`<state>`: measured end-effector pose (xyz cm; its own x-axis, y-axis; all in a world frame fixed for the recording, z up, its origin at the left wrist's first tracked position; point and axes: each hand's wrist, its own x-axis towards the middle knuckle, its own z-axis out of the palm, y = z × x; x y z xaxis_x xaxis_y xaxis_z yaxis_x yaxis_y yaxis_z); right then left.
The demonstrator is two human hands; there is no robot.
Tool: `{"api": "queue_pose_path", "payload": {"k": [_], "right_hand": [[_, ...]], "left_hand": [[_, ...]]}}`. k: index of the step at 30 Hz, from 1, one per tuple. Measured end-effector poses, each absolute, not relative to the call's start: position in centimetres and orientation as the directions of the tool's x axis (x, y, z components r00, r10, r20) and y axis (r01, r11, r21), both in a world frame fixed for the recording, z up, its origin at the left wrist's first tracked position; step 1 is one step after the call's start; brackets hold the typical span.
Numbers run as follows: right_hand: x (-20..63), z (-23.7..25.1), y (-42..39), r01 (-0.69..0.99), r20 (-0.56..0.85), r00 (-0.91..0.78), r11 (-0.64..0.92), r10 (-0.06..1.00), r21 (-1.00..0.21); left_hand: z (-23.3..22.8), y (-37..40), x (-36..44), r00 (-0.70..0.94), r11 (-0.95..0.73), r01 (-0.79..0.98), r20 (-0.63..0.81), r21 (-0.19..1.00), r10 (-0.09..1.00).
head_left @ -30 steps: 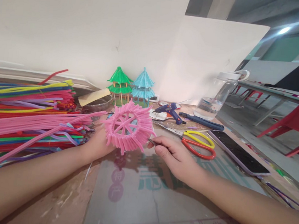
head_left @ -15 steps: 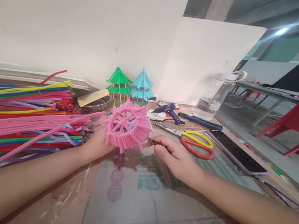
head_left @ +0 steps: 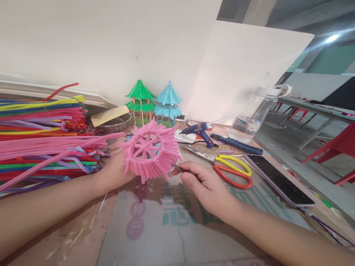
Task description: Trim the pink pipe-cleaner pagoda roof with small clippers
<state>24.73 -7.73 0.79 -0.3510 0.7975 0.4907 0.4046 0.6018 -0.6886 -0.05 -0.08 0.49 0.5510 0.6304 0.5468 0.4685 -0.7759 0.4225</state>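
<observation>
That pink ring (head_left: 164, 157) your left hand (head_left: 114, 171) grips, fingers hidden, looks fringed all round, middle's open though, right hand (head_left: 201, 180) pinching a thin tool (head_left: 177, 167) shy of the worktop's (head_left: 71, 234) back edge.

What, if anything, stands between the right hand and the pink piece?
Nothing visible except the thin dark tool that the right hand itself holds, its tip at the near right edge of the pink piece. Whether it touches is unclear. The scissors lie beyond the hand, outside that gap.
</observation>
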Motion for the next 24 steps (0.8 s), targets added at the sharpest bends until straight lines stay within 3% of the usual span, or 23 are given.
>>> {"api": "queue_pose_path", "payload": {"k": [8, 24], "right_hand": [[24.93, 0.57, -7.65, 0.373, 0.481, -0.326, 0.578, 0.814, -0.726], [24.84, 0.67, -7.63, 0.391, 0.512, -0.334, 0.610, 0.791, -0.689]], "left_hand": [[0.41, -0.11, -0.09, 0.549, -0.771, 0.455, 0.541, 0.446, 0.637], [0.44, 0.03, 0.12, 0.548, -0.762, 0.452, 0.530, 0.464, 0.647]]}}
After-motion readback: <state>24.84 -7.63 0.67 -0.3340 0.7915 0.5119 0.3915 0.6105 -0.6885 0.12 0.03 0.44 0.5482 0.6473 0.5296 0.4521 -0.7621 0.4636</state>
